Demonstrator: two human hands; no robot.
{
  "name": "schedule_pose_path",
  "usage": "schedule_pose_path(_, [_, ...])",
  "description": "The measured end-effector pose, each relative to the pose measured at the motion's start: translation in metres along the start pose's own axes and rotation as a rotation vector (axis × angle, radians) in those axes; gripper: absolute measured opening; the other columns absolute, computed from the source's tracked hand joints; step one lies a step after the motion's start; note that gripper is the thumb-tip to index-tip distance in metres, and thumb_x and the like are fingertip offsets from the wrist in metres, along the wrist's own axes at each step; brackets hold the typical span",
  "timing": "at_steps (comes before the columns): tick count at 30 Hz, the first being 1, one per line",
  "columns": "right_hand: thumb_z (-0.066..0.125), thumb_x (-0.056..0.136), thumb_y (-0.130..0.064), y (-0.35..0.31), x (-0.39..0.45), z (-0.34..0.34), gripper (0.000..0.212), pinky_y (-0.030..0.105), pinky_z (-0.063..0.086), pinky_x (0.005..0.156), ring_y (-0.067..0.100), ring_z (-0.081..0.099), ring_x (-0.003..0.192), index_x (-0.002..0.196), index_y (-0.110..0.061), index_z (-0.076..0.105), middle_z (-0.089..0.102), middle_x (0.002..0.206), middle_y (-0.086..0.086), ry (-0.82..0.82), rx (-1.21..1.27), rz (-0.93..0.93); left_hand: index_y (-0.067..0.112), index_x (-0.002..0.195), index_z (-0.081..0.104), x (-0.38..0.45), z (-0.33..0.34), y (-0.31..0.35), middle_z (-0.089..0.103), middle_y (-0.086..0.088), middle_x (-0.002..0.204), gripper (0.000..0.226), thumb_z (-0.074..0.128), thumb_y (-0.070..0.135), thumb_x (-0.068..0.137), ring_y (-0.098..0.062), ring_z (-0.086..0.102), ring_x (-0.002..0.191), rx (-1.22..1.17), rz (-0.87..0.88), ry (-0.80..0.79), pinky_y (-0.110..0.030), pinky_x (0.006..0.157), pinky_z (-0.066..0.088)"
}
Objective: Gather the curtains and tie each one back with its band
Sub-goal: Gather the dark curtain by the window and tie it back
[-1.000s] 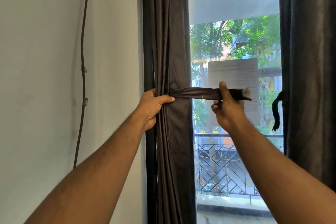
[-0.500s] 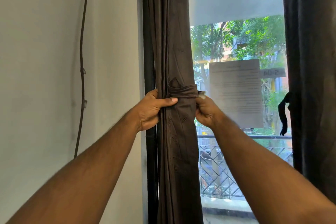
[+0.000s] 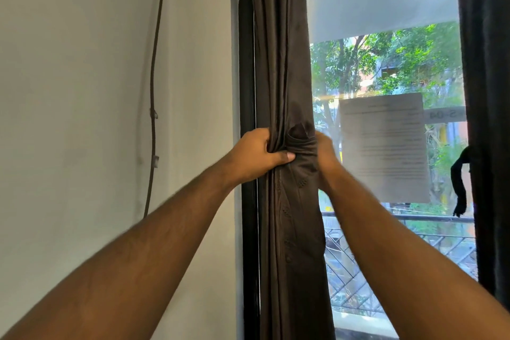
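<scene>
The left curtain (image 3: 284, 69) is dark brown and gathered into a narrow bundle at the window's left edge. Its matching band (image 3: 302, 145) is wrapped across the front of the bundle at hand height. My left hand (image 3: 256, 153) grips the bundle and the band's left end, thumb pressed over the fabric. My right hand (image 3: 325, 159) is at the bundle's right side, its fingers hidden behind the curtain with the band's other end. The right curtain (image 3: 488, 91) hangs at the right edge, with a black band (image 3: 459, 182) dangling beside it.
A sheet of paper (image 3: 383, 146) is stuck to the window glass (image 3: 386, 63). A thin cable (image 3: 153, 91) runs down the white wall on the left. Outside are a balcony railing (image 3: 400, 219) and trees.
The band was stretched out to the right a second ago. My right hand has brought it in around the curtain and gone behind the bundle. My left hand has tightened its grip.
</scene>
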State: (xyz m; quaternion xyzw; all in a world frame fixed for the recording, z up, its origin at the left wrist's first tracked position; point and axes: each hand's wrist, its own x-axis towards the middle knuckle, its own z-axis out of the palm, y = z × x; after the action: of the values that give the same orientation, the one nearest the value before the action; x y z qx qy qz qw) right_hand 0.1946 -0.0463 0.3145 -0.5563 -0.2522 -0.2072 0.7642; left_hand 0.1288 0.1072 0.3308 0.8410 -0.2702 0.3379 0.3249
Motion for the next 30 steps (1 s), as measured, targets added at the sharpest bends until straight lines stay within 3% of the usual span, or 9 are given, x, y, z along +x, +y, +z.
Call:
schedule_pose_path(2, [0.061, 0.093, -0.009, -0.014, -0.009, -0.01, 0.011, 0.024, 0.049, 0.058, 0.011, 0.059, 0.062, 0.091, -0.02, 0.063, 0.066, 0.077, -0.004, 0.051, -0.035, -0.29, 0.011, 0.109, 0.066, -0.003, 0.002, -0.003, 0.07, -0.001, 0.099, 0.033, 0.075, 0.03, 0.083, -0.009, 0.064, 0.084, 0.139, -0.003, 0.098, -0.02, 0.073, 0.052])
schedule_pose_path(4, [0.068, 0.087, -0.014, -0.023, -0.025, -0.023, 0.014, 0.027, 0.05, 0.057, 0.017, 0.061, 0.067, 0.096, -0.025, 0.067, 0.069, 0.087, 0.001, -0.044, -0.147, -0.522, 0.012, 0.102, 0.065, -0.009, 0.007, -0.005, 0.067, 0.002, 0.091, 0.027, 0.074, 0.03, 0.084, -0.007, 0.061, 0.076, 0.186, -0.006, 0.165, -0.019, 0.069, 0.051])
schedule_pose_path(6, [0.072, 0.081, -0.018, -0.022, -0.042, -0.026, 0.027, 0.031, 0.053, 0.064, 0.021, 0.062, 0.071, 0.104, -0.03, 0.065, 0.07, 0.094, 0.0, -0.186, -0.317, -0.618, 0.018, 0.095, 0.062, -0.015, 0.015, -0.003, 0.064, 0.008, 0.084, 0.018, 0.072, 0.03, 0.085, -0.001, 0.057, 0.071, 0.166, -0.005, 0.217, -0.013, 0.062, 0.047])
schedule_pose_path(9, [0.076, 0.079, -0.008, -0.017, -0.051, -0.02, 0.039, 0.032, 0.053, 0.067, 0.024, 0.061, 0.071, 0.109, -0.024, 0.057, 0.064, 0.095, -0.006, -0.236, -0.473, -0.635, 0.015, 0.097, 0.062, -0.023, 0.028, -0.002, 0.067, -0.002, 0.088, 0.017, 0.07, 0.026, 0.087, -0.012, 0.062, 0.077, 0.094, -0.017, 0.321, -0.027, 0.066, 0.053])
schedule_pose_path(13, [0.071, 0.082, -0.003, -0.019, -0.049, -0.015, 0.032, 0.017, 0.045, 0.067, 0.0, 0.054, 0.068, 0.112, -0.015, 0.067, 0.06, 0.089, -0.012, -0.195, -0.662, -0.721, 0.018, 0.147, 0.04, -0.034, 0.03, 0.0, 0.055, 0.01, 0.136, 0.072, 0.075, 0.017, 0.083, 0.001, 0.054, 0.118, -0.088, 0.04, 0.409, -0.017, 0.103, 0.043])
schedule_pose_path(18, [0.072, 0.078, -0.009, -0.031, -0.047, -0.008, 0.041, 0.019, 0.043, 0.077, 0.013, 0.055, 0.089, 0.118, -0.012, 0.065, 0.058, 0.095, -0.001, -0.277, -0.874, -0.679, 0.023, 0.156, 0.009, -0.042, 0.023, 0.004, 0.011, -0.001, 0.163, 0.106, 0.078, 0.004, 0.077, -0.014, 0.011, 0.15, 0.139, 0.282, 0.561, -0.007, 0.113, 0.016])
schedule_pose_path(23, [0.06, 0.077, 0.005, -0.038, -0.05, -0.005, 0.026, 0.021, 0.04, 0.065, 0.008, 0.051, 0.075, 0.088, -0.017, 0.057, 0.052, 0.083, -0.001, -0.28, -0.878, -0.724, 0.027, 0.153, 0.015, -0.04, 0.019, 0.006, 0.005, -0.024, 0.16, 0.087, 0.058, -0.012, 0.087, -0.036, 0.024, 0.146, 0.669, 0.653, 0.416, -0.045, 0.11, 0.041])
schedule_pose_path(27, [0.056, 0.089, 0.002, -0.027, -0.055, -0.003, 0.012, 0.022, 0.045, 0.06, 0.009, 0.053, 0.073, 0.092, -0.007, 0.063, 0.045, 0.101, 0.0, -0.097, -0.859, -0.764, 0.036, 0.154, 0.011, -0.033, 0.015, 0.005, -0.007, -0.021, 0.162, 0.081, 0.045, 0.002, 0.089, -0.032, 0.031, 0.144, 0.715, 0.735, 0.209, -0.044, 0.109, 0.043])
schedule_pose_path(30, [0.058, 0.086, 0.006, -0.018, -0.061, 0.003, 0.015, 0.032, 0.049, 0.059, 0.024, 0.057, 0.074, 0.096, 0.0, 0.068, 0.051, 0.101, 0.014, 0.09, -0.803, -0.917, 0.042, 0.152, -0.006, -0.023, 0.014, 0.008, -0.028, -0.009, 0.158, 0.108, 0.051, -0.016, 0.082, -0.033, 0.037, 0.14, 0.553, 0.75, 0.151, -0.032, 0.093, 0.054])
